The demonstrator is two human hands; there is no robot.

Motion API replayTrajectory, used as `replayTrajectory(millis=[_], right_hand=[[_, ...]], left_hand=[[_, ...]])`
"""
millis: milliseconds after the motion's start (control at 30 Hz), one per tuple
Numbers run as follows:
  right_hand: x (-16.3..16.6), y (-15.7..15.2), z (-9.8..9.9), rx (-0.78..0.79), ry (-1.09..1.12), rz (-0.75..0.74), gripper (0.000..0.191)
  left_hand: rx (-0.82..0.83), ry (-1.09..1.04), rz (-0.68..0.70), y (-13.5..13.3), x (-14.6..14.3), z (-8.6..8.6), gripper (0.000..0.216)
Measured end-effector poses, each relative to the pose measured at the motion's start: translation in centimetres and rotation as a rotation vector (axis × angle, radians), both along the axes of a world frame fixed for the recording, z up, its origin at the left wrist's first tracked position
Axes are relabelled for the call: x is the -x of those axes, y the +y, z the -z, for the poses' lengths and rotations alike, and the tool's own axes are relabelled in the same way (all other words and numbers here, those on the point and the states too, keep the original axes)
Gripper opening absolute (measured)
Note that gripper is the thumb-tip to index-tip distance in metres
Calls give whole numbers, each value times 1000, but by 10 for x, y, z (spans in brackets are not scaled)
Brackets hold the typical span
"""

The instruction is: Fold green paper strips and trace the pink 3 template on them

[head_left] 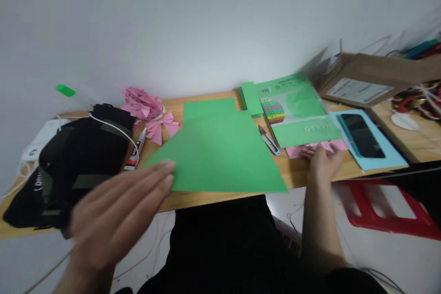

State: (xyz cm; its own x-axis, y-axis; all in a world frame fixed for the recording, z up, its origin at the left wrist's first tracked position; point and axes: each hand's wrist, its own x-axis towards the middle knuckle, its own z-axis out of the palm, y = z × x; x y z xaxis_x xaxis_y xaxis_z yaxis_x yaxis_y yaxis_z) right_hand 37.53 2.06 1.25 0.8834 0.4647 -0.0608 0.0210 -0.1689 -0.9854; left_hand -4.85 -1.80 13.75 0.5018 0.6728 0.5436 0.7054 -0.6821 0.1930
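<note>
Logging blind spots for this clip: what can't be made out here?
- Head view: motion blurs the left hand; contact with the green sheet unclear.
- The pink paper is mostly hidden under the right hand and paper pack.
- The glue tube label is too small to read.
- The right edge cuts off the cardboard box.

Home craft desk: wooden tabletop against a white wall, paper pack, snips, glue tube.

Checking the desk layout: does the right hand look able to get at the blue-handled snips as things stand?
Probably yes. The right hand rests on the pink paper at the desk edge, and the snips lie just left of it on bare wood, with nothing over them or in between.
</note>
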Motion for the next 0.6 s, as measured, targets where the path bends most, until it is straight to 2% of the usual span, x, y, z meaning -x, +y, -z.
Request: replayTrajectory(millis=[33,100,167,233,300,433,600], right_hand=[[8,-7,-3,46,-100,13,39],[31,-17,-9,144,-283,-51,31],[57,-22,-13,252,-390,-289,15],[83,-21,-16,356,-457,-532,13],[102,-17,-19,465,-521,-687,12],[118,-9,-25,694,-630,-824,11],[116,-3,-29,863,-685,-912,13]], left_hand=[[-77,72,109,-3,-6,12,58],[-100,98,148,-7,-15,36,44],[-33,75,121,-8,-21,59,29],[7,57,131,-8,-24,78,20],[38,43,134,-8,-26,91,19],[92,-5,118,-11,-28,100,20],[227,-98,74,-14,-27,94,18]])
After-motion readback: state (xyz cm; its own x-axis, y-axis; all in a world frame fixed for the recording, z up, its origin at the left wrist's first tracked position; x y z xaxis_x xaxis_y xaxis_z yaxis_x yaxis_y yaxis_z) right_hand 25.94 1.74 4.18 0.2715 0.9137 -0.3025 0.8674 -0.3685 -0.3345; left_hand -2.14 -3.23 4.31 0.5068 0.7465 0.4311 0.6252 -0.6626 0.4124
